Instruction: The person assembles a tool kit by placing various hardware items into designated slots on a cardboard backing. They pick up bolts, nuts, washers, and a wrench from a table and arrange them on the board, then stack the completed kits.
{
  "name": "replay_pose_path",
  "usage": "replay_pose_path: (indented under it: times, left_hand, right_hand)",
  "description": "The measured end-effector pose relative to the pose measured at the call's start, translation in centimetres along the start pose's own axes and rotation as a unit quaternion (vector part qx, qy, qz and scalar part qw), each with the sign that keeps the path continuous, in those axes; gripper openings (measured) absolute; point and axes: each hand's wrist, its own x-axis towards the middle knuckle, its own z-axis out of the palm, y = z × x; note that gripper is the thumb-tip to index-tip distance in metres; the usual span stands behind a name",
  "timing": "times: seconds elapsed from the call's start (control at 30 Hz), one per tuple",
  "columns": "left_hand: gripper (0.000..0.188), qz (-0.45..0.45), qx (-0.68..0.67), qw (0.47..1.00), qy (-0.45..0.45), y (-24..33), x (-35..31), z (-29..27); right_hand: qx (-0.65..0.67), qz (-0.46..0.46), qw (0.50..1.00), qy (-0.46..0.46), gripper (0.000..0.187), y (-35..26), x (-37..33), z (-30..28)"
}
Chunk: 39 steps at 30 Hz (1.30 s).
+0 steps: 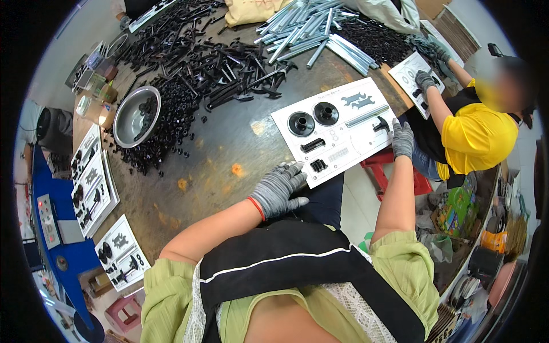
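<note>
A white card (pixel 355 143) lies tilted at the table's near right edge. Mounted or laid on it are two black round flanged discs (pixel 301 123), a silver tube (pixel 367 116), a black T-shaped part (pixel 381 125), grey wrench shapes (pixel 357 100) and small clusters of black pieces (pixel 317 165). My right hand (pixel 402 140), in a grey striped glove, grips the card's right edge, its thumb hidden. My left hand (pixel 279 191), gloved alike, rests with fingers outstretched and thumb apart. Its fingertips reach the card's near left corner.
Black hardware (pixel 171 126) is heaped around a metal bowl (pixel 137 117). Black T-shaped parts (pixel 246 74) and silver tubes (pixel 309 28) pile at the far side. Filled cards (pixel 94 197) stack at left. A co-worker in yellow (pixel 477 131) handles another card (pixel 407 74) at right.
</note>
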Motion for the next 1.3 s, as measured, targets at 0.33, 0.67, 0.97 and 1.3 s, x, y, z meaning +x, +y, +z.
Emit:
replay_pose_path:
  times: [0.33,0.67,0.97,1.3]
  left_hand:
    - [0.038,-0.217,-0.195,0.955,0.05,-3.3,-10.3,-3.1]
    - [0.032,-0.449,-0.445,0.702,0.327,-5.5,-23.6,-1.0]
    - [0.031,-0.465,-0.475,0.64,0.385,-5.9,-30.5,-1.8]
    - [0.026,-0.538,-0.062,0.661,0.519,-14.5,-30.0,-0.5]
  right_hand:
    - [0.121,-0.042,0.988,-0.087,0.043,-2.9,-9.2,0.2]
    - [0.034,-0.164,0.971,-0.17,0.046,-12.5,-20.5,2.0]
    - [-0.069,-0.197,0.942,-0.261,0.055,-17.9,-24.0,3.6]
    - [-0.054,-0.543,0.779,-0.309,0.038,-35.5,-26.9,8.1]
